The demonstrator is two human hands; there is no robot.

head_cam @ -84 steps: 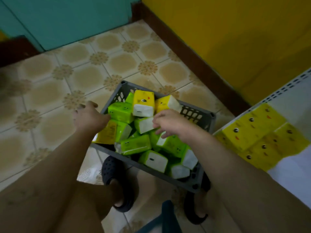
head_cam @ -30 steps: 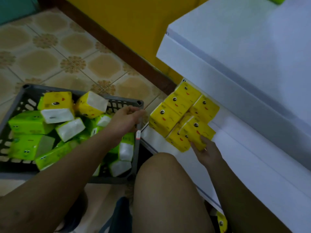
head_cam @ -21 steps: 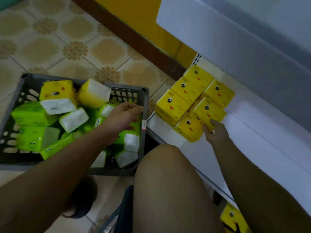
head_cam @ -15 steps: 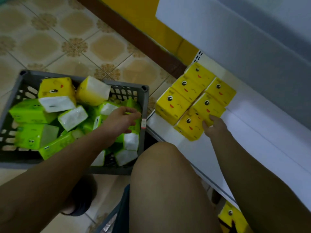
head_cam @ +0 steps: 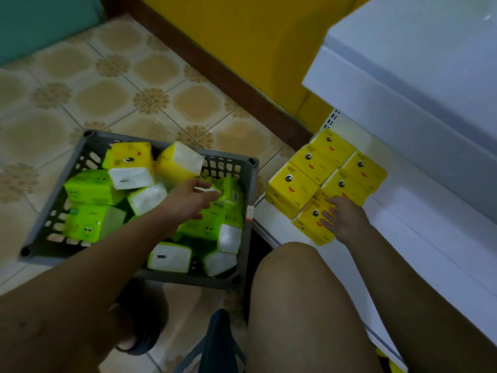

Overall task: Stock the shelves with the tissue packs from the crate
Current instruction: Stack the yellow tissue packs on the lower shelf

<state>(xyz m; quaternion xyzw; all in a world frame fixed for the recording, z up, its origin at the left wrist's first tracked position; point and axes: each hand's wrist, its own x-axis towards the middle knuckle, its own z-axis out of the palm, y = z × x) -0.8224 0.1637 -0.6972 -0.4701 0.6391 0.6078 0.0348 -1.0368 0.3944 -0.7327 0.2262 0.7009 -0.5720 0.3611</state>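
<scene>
A grey plastic crate [head_cam: 252, 189] stands on the tiled floor, filled with several green tissue packs [head_cam: 88, 222] and two yellow ones [head_cam: 129, 157]. My left hand [head_cam: 188, 204] reaches into it, thumb and fingers curled round the end of a green pack [head_cam: 228, 192] by the crate's right wall. To the right, several yellow packs [head_cam: 293, 189] with printed faces lie in a cluster on the white lower shelf [head_cam: 408, 232]. My right hand [head_cam: 345, 222] rests with straight fingers on the nearest yellow pack [head_cam: 309, 223].
A white upper shelf [head_cam: 403, 76] overhangs the lower one. My bare knee [head_cam: 309, 305] sits between crate and shelf, with a dark stool [head_cam: 217, 343] and a sandal [head_cam: 142, 337] below. A yellow wall with brown skirting [head_cam: 228, 76] runs behind.
My left hand left the crate's rim and dropped onto the green pack inside. My right hand slid from a rear yellow pack to the front one.
</scene>
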